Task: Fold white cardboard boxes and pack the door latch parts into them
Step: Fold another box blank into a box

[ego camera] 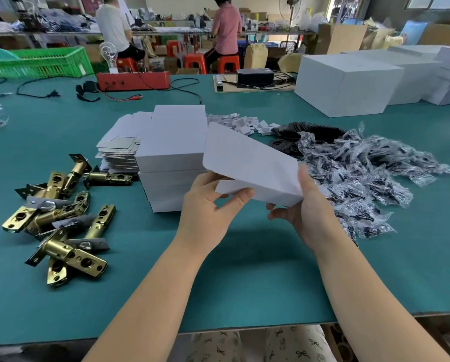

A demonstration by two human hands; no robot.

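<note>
Nearest the viewer, two bare forearms reach over the green table [244, 270]. The left hand [208, 205] and right hand [306, 207] together hold a white box blank [247, 163] above the table. The left thumb and fingers pinch its lower left edge; the right thumb lies along its right edge with the fingers curled beneath. The blank is partly unfolded, one rounded flap tilted up and away.

Left of the hands, brass latches [59, 212] lie in a loose heap, some overlapping. Just behind the left hand stands a stack of folded boxes [171, 158], with a lower stack of flat blanks [119, 150] touching its left side. Right of the hands spreads a pile of clear bags [362, 176] holding dark parts, probably screws, though the view is too blurred to be sure. Behind it lie black plates [307, 131] and small white pieces [244, 124].

Farther back sit a red box [133, 81], cables, a green crate [38, 62] and large white cartons [346, 84]. Two people [226, 30] sit at a distant bench.
</note>
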